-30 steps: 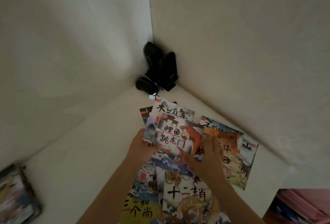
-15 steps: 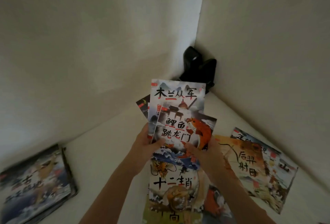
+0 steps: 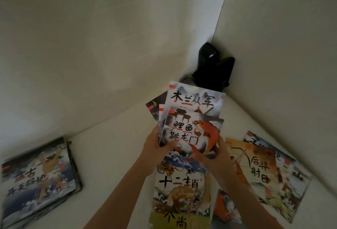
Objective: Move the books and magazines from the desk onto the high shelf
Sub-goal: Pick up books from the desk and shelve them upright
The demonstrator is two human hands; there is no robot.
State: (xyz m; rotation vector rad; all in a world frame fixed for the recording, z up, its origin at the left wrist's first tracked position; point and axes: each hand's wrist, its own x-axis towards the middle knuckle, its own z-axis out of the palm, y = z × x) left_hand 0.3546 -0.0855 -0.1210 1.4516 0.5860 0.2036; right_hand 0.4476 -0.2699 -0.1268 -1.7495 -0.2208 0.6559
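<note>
I hold a fanned bunch of thin picture books (image 3: 191, 119) up above the white surface (image 3: 113, 148). The front one shows a red carp. My left hand (image 3: 156, 148) grips the bunch at its left edge and my right hand (image 3: 215, 155) grips its lower right corner. Below my hands lie more books (image 3: 182, 188) with ink titles. To the right lie overlapping books with a tan cover on top (image 3: 259, 166). At the far left sits a stack of books (image 3: 38, 179).
A black device (image 3: 213, 68) stands in the corner where the two white walls meet, just behind the held books. The white surface runs between the left stack and the middle books.
Both hands lifted the bunch of books off the surface and raised it toward the corner. The view swung left, bringing the left stack into sight.
</note>
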